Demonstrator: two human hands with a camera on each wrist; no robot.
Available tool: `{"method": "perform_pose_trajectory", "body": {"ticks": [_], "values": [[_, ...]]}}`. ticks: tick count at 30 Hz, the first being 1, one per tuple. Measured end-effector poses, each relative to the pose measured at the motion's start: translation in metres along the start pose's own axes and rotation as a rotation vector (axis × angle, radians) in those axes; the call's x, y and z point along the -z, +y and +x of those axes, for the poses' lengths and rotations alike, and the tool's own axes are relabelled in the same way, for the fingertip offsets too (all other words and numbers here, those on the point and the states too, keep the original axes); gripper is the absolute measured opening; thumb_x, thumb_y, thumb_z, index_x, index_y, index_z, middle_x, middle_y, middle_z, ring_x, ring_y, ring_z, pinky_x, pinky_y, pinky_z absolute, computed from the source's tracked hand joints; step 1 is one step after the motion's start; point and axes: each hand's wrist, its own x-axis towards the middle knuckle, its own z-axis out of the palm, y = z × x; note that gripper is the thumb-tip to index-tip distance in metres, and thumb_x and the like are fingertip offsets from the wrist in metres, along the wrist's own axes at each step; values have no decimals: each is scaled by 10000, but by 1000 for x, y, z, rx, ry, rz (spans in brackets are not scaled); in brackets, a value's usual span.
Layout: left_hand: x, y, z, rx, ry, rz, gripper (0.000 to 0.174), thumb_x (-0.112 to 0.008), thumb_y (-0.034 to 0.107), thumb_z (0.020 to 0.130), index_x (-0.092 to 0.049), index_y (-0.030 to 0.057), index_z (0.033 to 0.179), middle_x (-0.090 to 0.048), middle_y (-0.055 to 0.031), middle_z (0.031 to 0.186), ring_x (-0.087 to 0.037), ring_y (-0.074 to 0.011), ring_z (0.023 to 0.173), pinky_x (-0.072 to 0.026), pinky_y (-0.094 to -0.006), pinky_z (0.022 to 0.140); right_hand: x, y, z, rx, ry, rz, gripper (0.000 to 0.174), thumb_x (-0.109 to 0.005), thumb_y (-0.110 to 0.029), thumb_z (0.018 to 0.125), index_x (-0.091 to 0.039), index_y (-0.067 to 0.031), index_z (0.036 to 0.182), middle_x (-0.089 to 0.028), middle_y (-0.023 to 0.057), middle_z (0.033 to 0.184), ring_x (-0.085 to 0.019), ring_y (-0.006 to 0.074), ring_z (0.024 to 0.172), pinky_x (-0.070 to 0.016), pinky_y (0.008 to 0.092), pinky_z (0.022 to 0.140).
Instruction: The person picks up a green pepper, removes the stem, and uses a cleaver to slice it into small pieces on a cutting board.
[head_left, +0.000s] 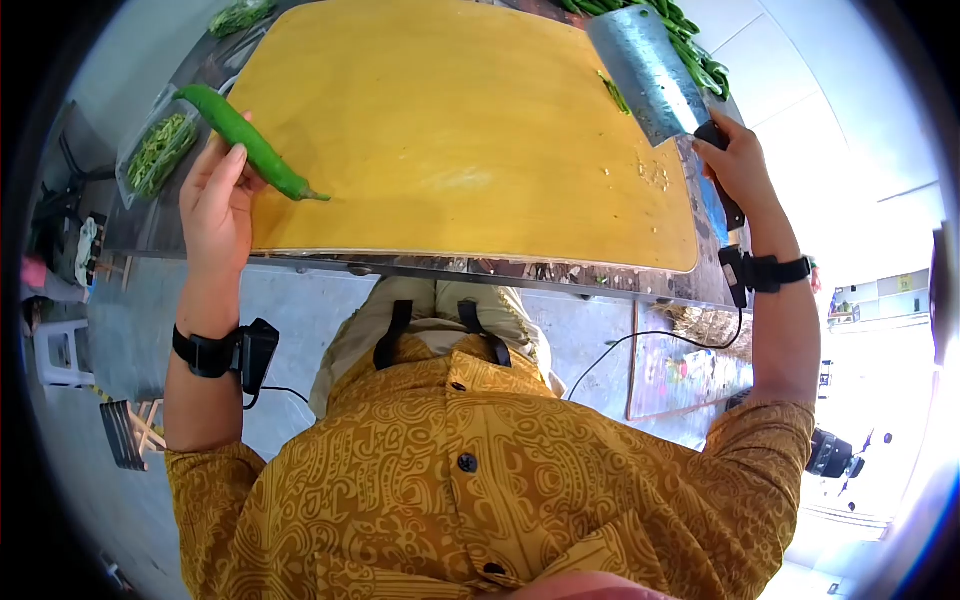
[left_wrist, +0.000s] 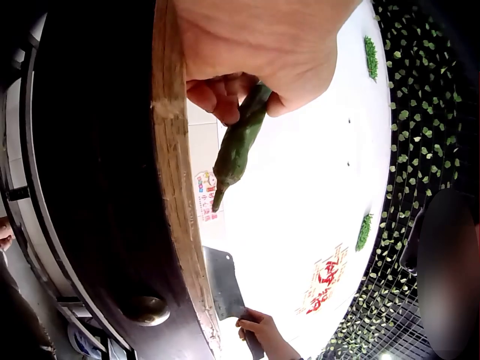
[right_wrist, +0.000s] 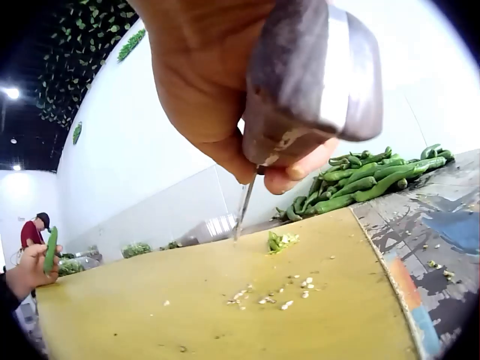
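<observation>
Okay so, the yellow board (head_left: 450,130) sits on the counter (head_left: 710,285), its near edge running along the counter's near edge, with a little strip of counter showing there, littered with scraps (head_left: 540,272). A wide stretch of board lies between the two hands, so they're well apart.

The green pepper (head_left: 245,140) is in the left hand (head_left: 217,215), thumb on one side and fingers on the other, held up around the board's left edge. Its long axis slants: stem end points in over the board and toward the person, the other end points away and out to the left, near a container of cut greens (head_left: 160,155). The right hand (head_left: 745,170) is wrapped around the handle of the cleaver (head_left: 650,75) by the board's right edge, blade angled away and inward.

Now the wrist cams. The left one gives a close look at the pepper's stem end poking out past the thumb and fingertips, plus red lettering (left_wrist: 324,281) on a white surface. The right one shows pale seeds (right_wrist: 287,304) and a green scrap (right_wrist: 279,241) on the board way better, the pepper pile (right_wrist: 360,180) beyond its far right corner, and somebody in a red top (right_wrist: 31,234) in the background.
</observation>
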Motion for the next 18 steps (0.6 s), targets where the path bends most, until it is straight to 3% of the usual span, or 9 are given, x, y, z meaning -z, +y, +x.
{"method": "perform_pose_trajectory", "body": {"ticks": [2,5,8,12,14,17,18], "values": [[-1,0,0,1,-17,21,413,-518,118,967,-503,-52,1343,-619,-9,1031,-532,-78,830,-424,-239,756,3,-16,-20,-22,-33,77,536,-698,-97,804,-555,30,1304,-648,96,789,-612,129,590,-523,279,569],[20,-7,4,-5,-120,59,423,-461,99,992,-441,-41,1390,-544,-80,1351,-574,-124,1035,-458,-308,910,-2,-28,-47,16,-156,159,538,-708,-63,803,-550,22,1310,-632,73,820,-594,111,627,-509,260,579],[2,-3,-2,-36,-18,18,412,-519,94,967,-493,-54,1350,-617,-41,1157,-547,-78,875,-436,-247,772,2,-30,-65,83,-273,121,543,-711,-46,793,-553,7,1309,-628,51,830,-592,112,663,-506,262,631],[7,-7,0,-52,-6,32,422,-516,87,968,-477,-57,1362,-596,-62,1252,-555,-80,910,-444,-253,789,0,0,-63,99,-308,158,537,-715,-30,788,-565,-13,1303,-629,44,850,-590,112,704,-501,277,686],[9,-7,0,-50,-1,33,427,-514,89,969,-469,-59,1367,-585,-67,1281,-559,-83,931,-446,-253,800,-5,30,-47,134,-230,152,535,-694,16,802,-549,4,1317,-607,34,840,-563,98,712,-492,260,663],[20,-8,3,-36,-45,83,448,-457,76,988,-399,-76,1405,-481,-118,1430,-542,-141,1127,-433,-307,963,-1,56,-12,144,-189,146,547,-693,30,812,-539,-4,1335,-599,36,846,-548,95,713,-488,259,661],[20,-8,2,-30,-38,82,449,-454,75,990,-394,-76,1408,-477,-122,1433,-538,-144,1137,-431,-308,970,-1,61,1,144,-188,143,553,-698,26,813,-539,-13,1341,-601,40,851,-547,97,711,-488,263,665]]}}
